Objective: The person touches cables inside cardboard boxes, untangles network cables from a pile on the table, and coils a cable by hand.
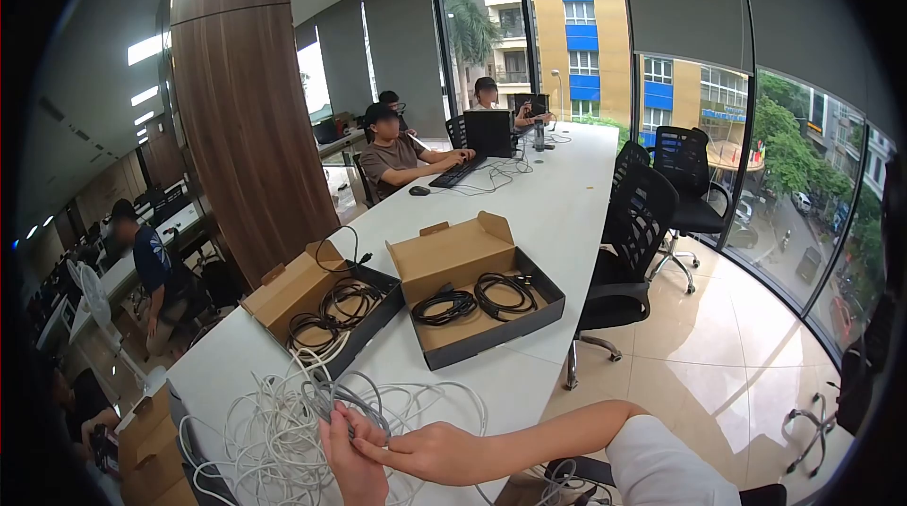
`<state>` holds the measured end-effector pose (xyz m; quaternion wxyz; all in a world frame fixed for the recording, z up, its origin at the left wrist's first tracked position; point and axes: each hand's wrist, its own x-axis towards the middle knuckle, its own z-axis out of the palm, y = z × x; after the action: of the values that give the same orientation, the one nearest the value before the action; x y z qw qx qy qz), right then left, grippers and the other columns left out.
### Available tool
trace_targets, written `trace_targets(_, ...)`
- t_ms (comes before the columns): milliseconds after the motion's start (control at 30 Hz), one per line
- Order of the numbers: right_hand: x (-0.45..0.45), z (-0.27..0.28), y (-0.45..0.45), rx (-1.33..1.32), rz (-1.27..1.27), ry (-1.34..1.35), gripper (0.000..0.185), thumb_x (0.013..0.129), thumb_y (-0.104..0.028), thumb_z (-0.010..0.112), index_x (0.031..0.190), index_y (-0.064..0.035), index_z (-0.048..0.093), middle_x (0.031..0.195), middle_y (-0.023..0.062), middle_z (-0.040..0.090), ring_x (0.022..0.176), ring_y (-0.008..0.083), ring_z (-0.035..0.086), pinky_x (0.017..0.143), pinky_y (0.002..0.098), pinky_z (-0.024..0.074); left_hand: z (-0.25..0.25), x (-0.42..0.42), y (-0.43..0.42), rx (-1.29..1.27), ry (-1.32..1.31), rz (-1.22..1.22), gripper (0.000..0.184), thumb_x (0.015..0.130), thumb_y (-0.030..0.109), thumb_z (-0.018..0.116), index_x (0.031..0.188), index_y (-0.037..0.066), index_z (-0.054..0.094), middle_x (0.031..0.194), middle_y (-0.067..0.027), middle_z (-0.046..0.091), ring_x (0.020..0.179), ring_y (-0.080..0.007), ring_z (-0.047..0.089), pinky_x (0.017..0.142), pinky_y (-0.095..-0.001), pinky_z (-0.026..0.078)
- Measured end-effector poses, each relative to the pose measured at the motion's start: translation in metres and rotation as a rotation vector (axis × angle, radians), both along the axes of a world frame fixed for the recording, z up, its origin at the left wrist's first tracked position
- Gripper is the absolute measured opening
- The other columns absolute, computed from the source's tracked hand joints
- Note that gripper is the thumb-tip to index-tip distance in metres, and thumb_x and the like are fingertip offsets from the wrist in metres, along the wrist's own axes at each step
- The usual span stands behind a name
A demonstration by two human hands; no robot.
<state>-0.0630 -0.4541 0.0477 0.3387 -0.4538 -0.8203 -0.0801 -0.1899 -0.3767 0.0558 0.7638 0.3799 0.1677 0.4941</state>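
Observation:
Over the near end of the table, my left hand is closed around a bundled loop of grey cable. Against it, my right hand comes in from the right with its fingers pinched on the same cable; the fingertips are partly hidden. Beneath and to the left lies a tangled heap of white cables, some strands trailing behind my hands. Just beyond stands an open cardboard box holding coiled black cables. To its left, another open box also contains black cables.
A further cardboard box is at the lower left. Along the white table sit people at a keyboard and a monitor. Black office chairs line the right side. A person is by the desks at left.

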Motion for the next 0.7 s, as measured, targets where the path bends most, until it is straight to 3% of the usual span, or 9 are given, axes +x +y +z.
trace_targets(133, -0.001, -0.006, -0.002, -0.097, 0.041, 0.072, 0.069, 0.082, -0.007, 0.054, 0.146, -0.0109, 0.029, 0.097, 0.0103, 0.064, 0.064, 0.0251, 0.063, 0.051, 0.0339, 0.0544, 0.003, 0.005, -0.002, 0.063, -0.043, 0.047, 0.017, 0.100, 0.031, 0.045, 0.099, 0.014, 0.047, 0.065, 0.0040, 0.037, 0.055, -0.0065, 0.033, 0.052, -0.0230, 0.030)
trace_targets(233, -0.003, -0.019, -0.002, -0.153, 0.102, 0.232, 0.066, 0.089, -0.010, 0.051, 0.149, -0.0138, 0.022, 0.081, 0.0101, 0.063, 0.062, 0.0263, 0.063, 0.053, 0.0372, 0.0536, 0.012, 0.001, -0.004, 0.097, -0.106, 0.077, 0.018, 0.101, 0.031, 0.044, 0.096, 0.014, 0.046, 0.065, 0.0035, 0.037, 0.054, -0.0066, 0.033, 0.051, -0.0232, 0.030)
trace_targets(333, 0.006, -0.027, -0.009, -0.452, 0.039, 0.221, 0.063, 0.095, -0.015, 0.053, 0.149, -0.0141, 0.021, 0.072, 0.0139, 0.061, 0.059, 0.0334, 0.059, 0.052, 0.0382, 0.0495, 0.022, -0.011, 0.004, 0.016, -0.190, 0.104, 0.020, 0.102, 0.032, 0.041, 0.095, 0.014, 0.046, 0.060, 0.0045, 0.035, 0.048, -0.0064, 0.032, 0.048, -0.0221, 0.030)
trace_targets(433, 0.021, -0.028, -0.014, -0.415, 0.123, 0.388, 0.048, 0.095, -0.015, 0.052, 0.140, -0.0097, 0.036, 0.062, 0.0109, 0.057, 0.052, 0.0268, 0.057, 0.050, 0.0350, 0.0460, 0.028, -0.032, 0.017, -0.045, -0.302, -0.032, 0.022, 0.103, 0.032, 0.037, 0.094, 0.013, 0.046, 0.055, 0.0060, 0.031, 0.041, -0.0058, 0.029, 0.042, -0.0213, 0.027)
trace_targets(533, 0.036, -0.033, -0.017, -0.617, 0.375, 0.602, 0.026, 0.096, -0.015, 0.049, 0.121, -0.0069, 0.052, 0.057, 0.0057, 0.053, 0.046, 0.0195, 0.052, 0.047, 0.0306, 0.0417, 0.033, -0.049, 0.022, -0.171, -0.447, -0.186, 0.030, 0.105, 0.035, 0.029, 0.095, 0.012, 0.044, 0.052, 0.0051, 0.028, 0.037, -0.0052, 0.027, 0.037, -0.0216, 0.025)
trace_targets(633, 0.052, -0.027, -0.024, -0.921, 0.441, 0.702, 0.019, 0.097, -0.018, 0.050, 0.110, -0.0054, 0.058, 0.056, 0.0008, 0.051, 0.045, 0.0157, 0.048, 0.047, 0.0282, 0.0393, 0.036, -0.058, 0.023, -0.159, -0.476, -0.275, 0.034, 0.105, 0.038, 0.023, 0.097, 0.011, 0.041, 0.052, 0.0039, 0.028, 0.037, -0.0064, 0.028, 0.037, -0.0232, 0.026)
trace_targets(700, 0.061, -0.030, -0.026, -1.059, 0.485, 0.718, 0.021, 0.098, -0.019, 0.050, 0.113, -0.0074, 0.057, 0.056, 0.0003, 0.052, 0.047, 0.0166, 0.051, 0.048, 0.0282, 0.0410, 0.032, -0.062, 0.023, -0.113, -0.437, -0.285, 0.034, 0.105, 0.039, 0.022, 0.098, 0.011, 0.041, 0.052, 0.0040, 0.028, 0.037, -0.0071, 0.028, 0.037, -0.0243, 0.027)
